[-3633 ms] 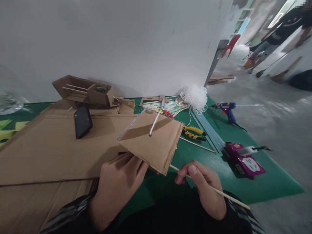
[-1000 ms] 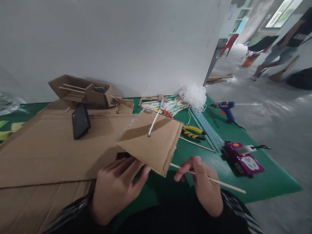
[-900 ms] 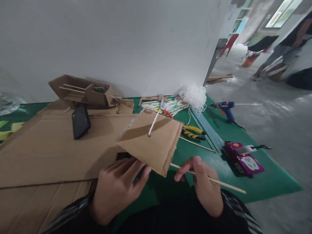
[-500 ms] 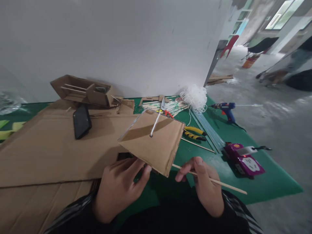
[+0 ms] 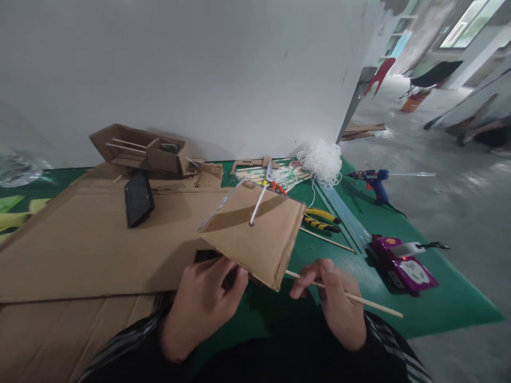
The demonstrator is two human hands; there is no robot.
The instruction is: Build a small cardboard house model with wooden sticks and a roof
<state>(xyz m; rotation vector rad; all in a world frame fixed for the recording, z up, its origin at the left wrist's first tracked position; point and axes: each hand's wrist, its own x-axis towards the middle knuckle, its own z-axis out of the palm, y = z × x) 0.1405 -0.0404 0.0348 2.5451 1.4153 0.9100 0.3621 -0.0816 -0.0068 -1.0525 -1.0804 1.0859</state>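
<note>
My left hand (image 5: 207, 303) is closed on the near edge of a cardboard piece (image 5: 255, 239), which tilts up in front of me; the fingertips are partly hidden beneath it. A white string (image 5: 258, 205) comes out of a small hole in its face. My right hand (image 5: 333, 300) pinches a thin wooden stick (image 5: 375, 305) between thumb and fingers. The stick's far end meets the cardboard piece's lower right side; whether it passes inside is hidden. Pliers with yellow and black handles (image 5: 321, 219) lie just beyond, beside another thin stick (image 5: 327, 239).
Large cardboard sheets (image 5: 88, 244) cover the left, with a black phone-like device (image 5: 138, 199) and a cardboard box (image 5: 139, 151) behind. At right are a blue glue gun (image 5: 375, 181), clear glue sticks (image 5: 343, 213), a purple power strip (image 5: 403, 266) and white string (image 5: 321, 162). Scissors (image 5: 270, 173) lie behind the piece.
The view has shifted slightly, so most things sit a little further right. Both hands keep their holds, and the stick's position against the cardboard piece looks nearly the same.
</note>
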